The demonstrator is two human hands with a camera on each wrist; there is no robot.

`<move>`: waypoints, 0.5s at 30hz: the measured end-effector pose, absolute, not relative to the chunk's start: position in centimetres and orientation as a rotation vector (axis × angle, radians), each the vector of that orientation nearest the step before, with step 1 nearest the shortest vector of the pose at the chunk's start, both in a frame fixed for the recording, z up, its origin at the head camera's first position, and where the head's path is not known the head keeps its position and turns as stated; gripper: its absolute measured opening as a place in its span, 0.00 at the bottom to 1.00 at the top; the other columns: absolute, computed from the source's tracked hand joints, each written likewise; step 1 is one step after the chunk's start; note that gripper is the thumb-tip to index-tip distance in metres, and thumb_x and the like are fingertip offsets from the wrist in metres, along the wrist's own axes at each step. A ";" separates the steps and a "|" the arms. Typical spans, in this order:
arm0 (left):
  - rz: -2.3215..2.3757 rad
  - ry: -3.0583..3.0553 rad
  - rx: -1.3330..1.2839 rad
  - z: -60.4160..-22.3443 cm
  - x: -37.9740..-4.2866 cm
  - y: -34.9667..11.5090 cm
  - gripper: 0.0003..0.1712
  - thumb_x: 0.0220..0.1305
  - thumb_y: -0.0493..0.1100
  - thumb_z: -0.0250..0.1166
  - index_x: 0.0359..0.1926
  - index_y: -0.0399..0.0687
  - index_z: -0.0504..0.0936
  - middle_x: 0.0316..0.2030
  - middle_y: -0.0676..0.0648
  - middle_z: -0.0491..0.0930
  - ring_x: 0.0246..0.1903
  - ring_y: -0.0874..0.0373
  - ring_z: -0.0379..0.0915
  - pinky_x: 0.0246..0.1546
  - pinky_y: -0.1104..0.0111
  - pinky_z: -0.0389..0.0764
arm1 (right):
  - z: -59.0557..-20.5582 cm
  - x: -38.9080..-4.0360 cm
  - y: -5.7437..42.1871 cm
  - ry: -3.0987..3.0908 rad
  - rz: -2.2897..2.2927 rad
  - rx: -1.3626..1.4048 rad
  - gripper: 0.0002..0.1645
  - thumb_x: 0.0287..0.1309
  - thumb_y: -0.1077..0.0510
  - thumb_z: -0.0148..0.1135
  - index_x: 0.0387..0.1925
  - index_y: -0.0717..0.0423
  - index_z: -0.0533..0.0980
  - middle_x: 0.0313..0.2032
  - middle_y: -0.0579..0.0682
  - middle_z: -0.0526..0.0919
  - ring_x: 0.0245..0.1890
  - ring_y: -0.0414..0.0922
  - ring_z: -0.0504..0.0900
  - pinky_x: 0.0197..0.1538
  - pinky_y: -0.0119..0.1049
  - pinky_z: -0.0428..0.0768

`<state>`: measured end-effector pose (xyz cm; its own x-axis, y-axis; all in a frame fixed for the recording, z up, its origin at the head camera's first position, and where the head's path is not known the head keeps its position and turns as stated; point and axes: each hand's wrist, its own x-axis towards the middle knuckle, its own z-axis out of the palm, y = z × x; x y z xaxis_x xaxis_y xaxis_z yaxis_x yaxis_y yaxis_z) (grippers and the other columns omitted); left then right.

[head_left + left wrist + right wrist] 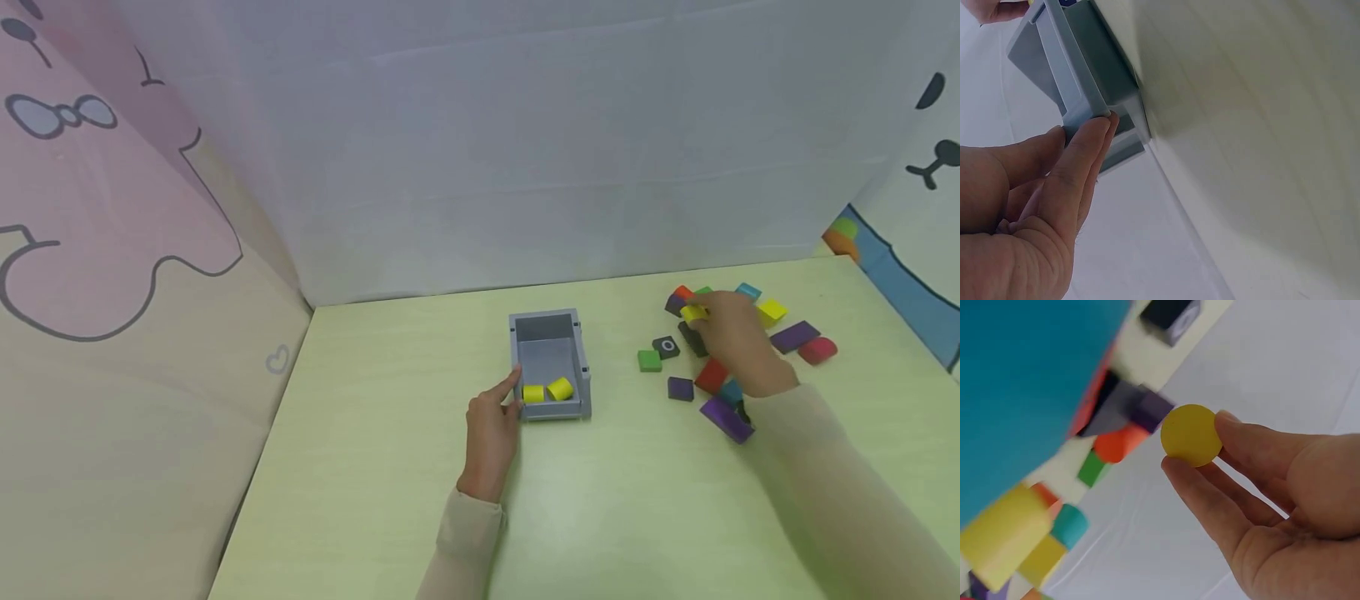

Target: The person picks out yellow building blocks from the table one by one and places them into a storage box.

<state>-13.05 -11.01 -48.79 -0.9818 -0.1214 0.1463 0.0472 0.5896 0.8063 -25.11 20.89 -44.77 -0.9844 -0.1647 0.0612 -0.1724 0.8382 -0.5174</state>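
A grey rectangular box (551, 362), open at the top, sits mid-table with two yellow cylinders (559, 389) at its near end. My left hand (491, 437) pinches the near left part of its wall; in the left wrist view, thumb and fingers (1079, 150) grip the edge. Over the scattered blocks, my right hand (738, 340) holds another yellow cylinder (1192, 435) between thumb and fingertips, its round end showing in the right wrist view. Beneath and around that hand lie the blocks, some partly hidden by it.
Right of the box lie a green block (649, 361), a black block with a white ring (665, 347), purple blocks (680, 388), a red block (712, 376) and a red rounded piece (817, 350). A white cloth (562, 150) hangs behind the table (375, 433).
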 end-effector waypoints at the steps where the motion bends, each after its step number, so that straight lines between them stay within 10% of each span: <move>1: -1.340 -2.631 0.063 -48.8 -13.1 -11.0 0.29 0.53 0.29 0.64 0.56 0.52 0.73 0.46 0.41 0.77 0.08 0.68 0.55 0.11 0.74 0.61 | -44.6 -25.1 20.6 -3.002 0.851 0.286 0.20 0.53 0.69 0.58 0.50 0.69 0.71 0.47 0.70 0.73 0.40 0.60 0.72 0.42 0.56 0.74; 15: -1.335 -2.630 0.056 -48.7 -13.0 -11.0 0.29 0.54 0.29 0.63 0.57 0.53 0.73 0.39 0.40 0.80 0.08 0.67 0.57 0.10 0.73 0.62 | -43.1 -23.6 15.7 -2.940 0.912 0.488 0.23 0.50 0.69 0.62 0.50 0.65 0.72 0.47 0.64 0.76 0.42 0.56 0.73 0.41 0.52 0.75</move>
